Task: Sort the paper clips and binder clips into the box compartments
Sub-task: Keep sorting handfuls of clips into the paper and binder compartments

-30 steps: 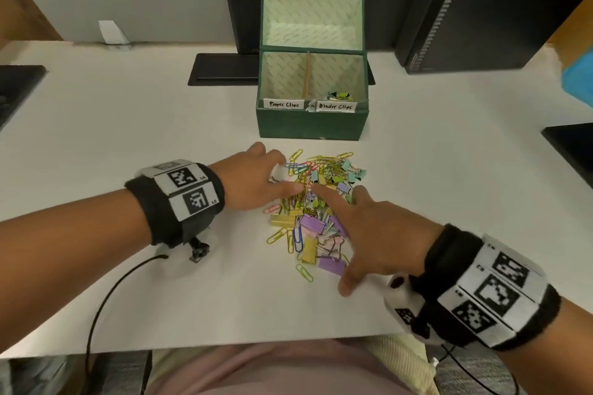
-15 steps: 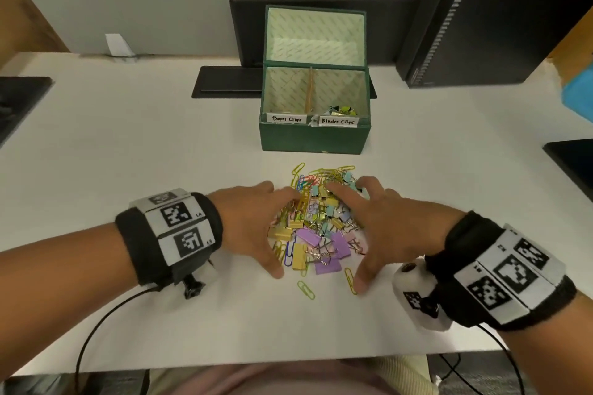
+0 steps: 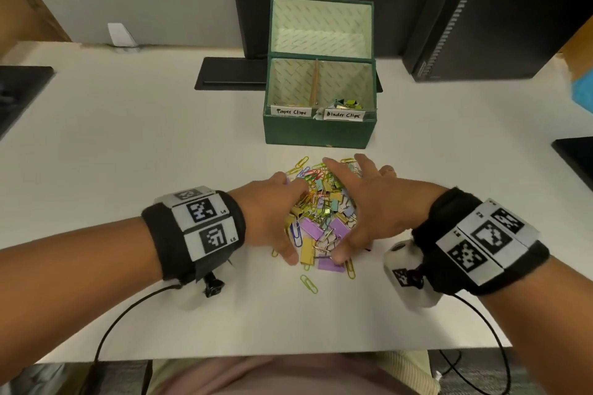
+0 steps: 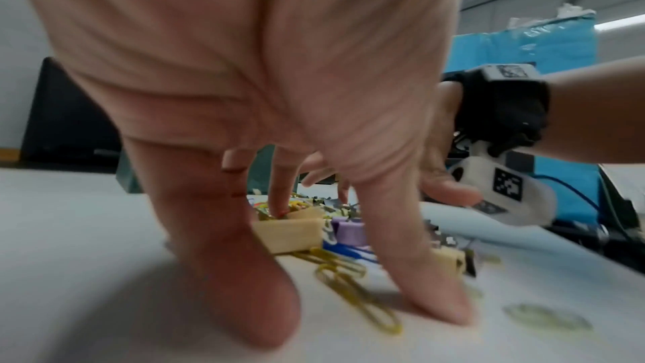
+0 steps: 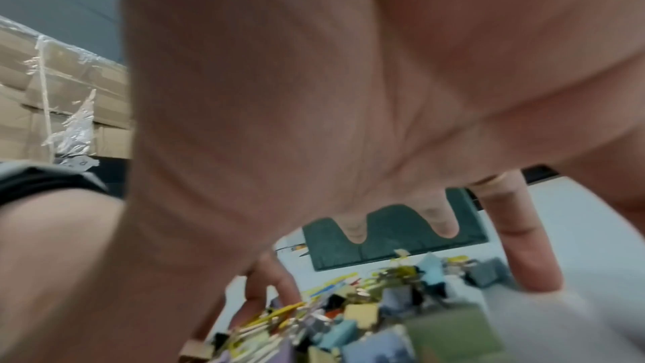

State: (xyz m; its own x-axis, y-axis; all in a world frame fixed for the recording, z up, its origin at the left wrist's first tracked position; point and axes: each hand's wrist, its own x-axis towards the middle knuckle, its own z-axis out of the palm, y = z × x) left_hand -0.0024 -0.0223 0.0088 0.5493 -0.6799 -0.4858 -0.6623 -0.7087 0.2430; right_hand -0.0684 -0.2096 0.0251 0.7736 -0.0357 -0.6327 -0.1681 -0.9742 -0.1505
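Observation:
A pile of coloured paper clips and binder clips (image 3: 324, 212) lies on the white table in front of the open green box (image 3: 319, 135). The box's left compartment is labelled Paper Clips. The right one, labelled Binder Clips, holds several binder clips (image 3: 345, 103). My left hand (image 3: 282, 221) and right hand (image 3: 362, 208) flank the pile with spread fingers, their tips on the table and the clips. Neither holds anything. In the left wrist view a yellow paper clip (image 4: 359, 300) lies between thumb and finger. The right wrist view shows the blurred pile (image 5: 349, 313) under my palm.
A loose green paper clip (image 3: 308, 284) lies just in front of the pile. A black monitor base (image 3: 231, 74) sits left of the box and a black tower (image 3: 497, 9) at back right. Dark objects lie at the left edge (image 3: 19, 90) and right edge (image 3: 577, 154).
Both hands have closed in on the pile from the sides, the right hand reaching further forward. The clips are bunched tighter between them.

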